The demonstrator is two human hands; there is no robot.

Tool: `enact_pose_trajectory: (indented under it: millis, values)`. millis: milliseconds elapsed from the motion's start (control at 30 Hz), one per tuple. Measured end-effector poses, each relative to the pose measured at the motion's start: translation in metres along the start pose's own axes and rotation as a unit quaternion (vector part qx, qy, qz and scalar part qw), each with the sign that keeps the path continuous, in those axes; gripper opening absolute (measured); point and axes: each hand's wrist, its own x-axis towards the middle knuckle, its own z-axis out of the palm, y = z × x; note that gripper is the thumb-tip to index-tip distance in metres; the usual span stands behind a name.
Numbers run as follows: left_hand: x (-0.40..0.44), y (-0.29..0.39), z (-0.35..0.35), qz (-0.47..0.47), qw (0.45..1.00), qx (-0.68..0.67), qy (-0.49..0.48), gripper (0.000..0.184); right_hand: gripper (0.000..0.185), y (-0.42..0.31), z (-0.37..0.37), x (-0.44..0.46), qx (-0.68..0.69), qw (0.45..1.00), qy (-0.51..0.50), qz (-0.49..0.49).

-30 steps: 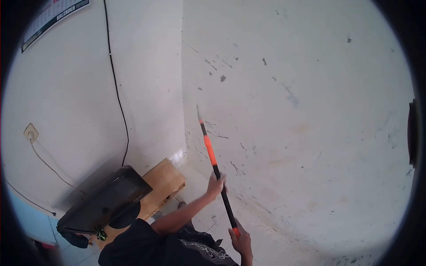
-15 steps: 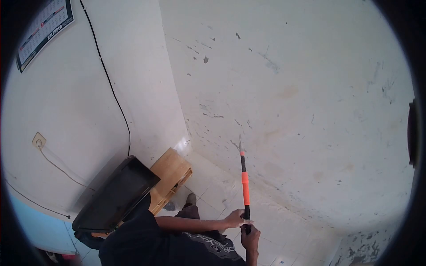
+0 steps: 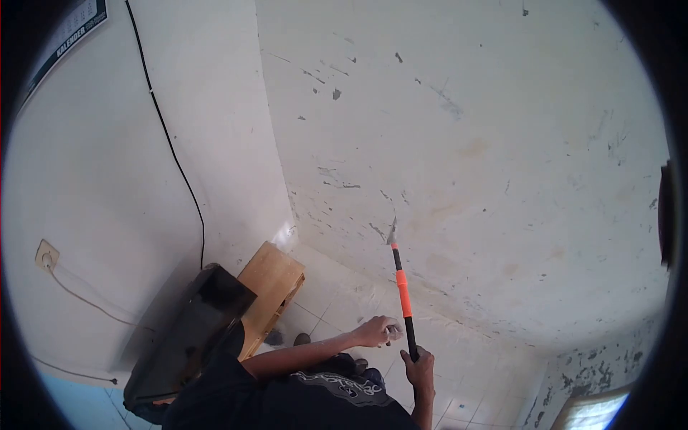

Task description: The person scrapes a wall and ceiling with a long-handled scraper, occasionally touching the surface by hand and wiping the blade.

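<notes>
My right hand (image 3: 420, 367) is wrapped round the black lower part of a long-handled scraper (image 3: 403, 295). Orange sleeves mark its handle, and its pale metal blade points up at the scuffed wall (image 3: 466, 215), among the chipped paint marks; whether the blade touches cannot be told. Just left of the handle, my left hand (image 3: 378, 332) is off the tool, with loosely curled fingers that are partly blurred and whitish. A gap shows between that hand and the handle.
A black bulky television-like object (image 3: 188, 333) stands by a light wooden cabinet (image 3: 271, 281) in the corner. A cable (image 3: 168, 136) runs down the left wall, above a plugged socket (image 3: 47, 255). The pale tiled floor (image 3: 344, 290) meets the wall's foot. A bright window-like patch (image 3: 591, 410) shows at lower right.
My left hand has let go of the scraper's handle and moved up and left of it. The handle leans more to the left at its top, and its blade has turned. The view has shifted slightly.
</notes>
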Motion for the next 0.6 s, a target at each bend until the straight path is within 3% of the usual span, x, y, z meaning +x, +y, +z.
enact_pose_trajectory:
  millis: [200,267,333,467,600]
  values:
    - [-0.014,-0.021,-0.109,-0.002,0.998,0.056,0.041,0.037,0.031,-0.020,0.061,0.001,-0.043,0.999,-0.002,0.022]
    - [-0.007,-0.034,-0.150,0.066,0.974,0.154,0.154,0.040,0.031,-0.020,0.086,-0.008,-0.039,0.999,0.005,0.035]
    - [-0.007,-0.015,-0.194,0.026,0.961,0.160,0.225,0.042,0.031,-0.022,0.108,-0.021,-0.041,0.998,0.019,0.048]
    - [0.016,0.017,-0.270,0.148,0.902,0.155,0.374,0.043,0.032,-0.018,0.130,-0.049,-0.084,0.991,0.013,0.099]
    - [0.055,0.072,-0.333,0.203,0.876,0.068,0.433,0.069,0.032,-0.007,0.133,-0.078,-0.092,0.988,0.039,0.121]
